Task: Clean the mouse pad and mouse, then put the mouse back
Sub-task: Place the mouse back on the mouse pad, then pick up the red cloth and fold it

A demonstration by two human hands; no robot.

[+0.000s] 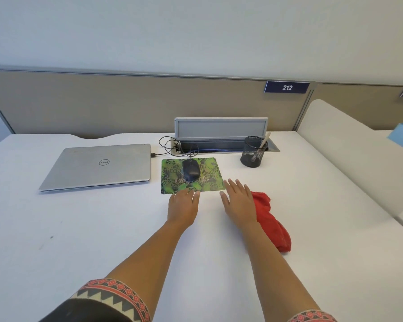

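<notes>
Head view records one white counter [102,228], backed by a beige partition [102,103] with a pale wall [196,31] above it. Two blue number plates are fixed to the partition: one plate [287,87] reads 212, and the second is cut off at the frame's right edge. Both hands lie low over the counter, palms down, holding nothing; whether the palms rest on it cannot be told. The left hand [183,206] has straight, closed fingers, and its tips reach the near edge of the one green mouse pad [209,173]. The right hand [239,203] has straight, slightly spread fingers ending at the pad's near right corner. One dark wired mouse [190,169] sits on the pad's far half, beyond the left hand's fingertips and clear of both hands. One red cloth [272,225] lies crumpled on the counter against the outer side of the right hand and wrist. One closed silver laptop [98,167] lies beyond and outward of the left hand, with one cable plugged in. One black mesh cup [253,152] stands beyond the right hand, beside one open grey cable hatch [221,127].
</notes>
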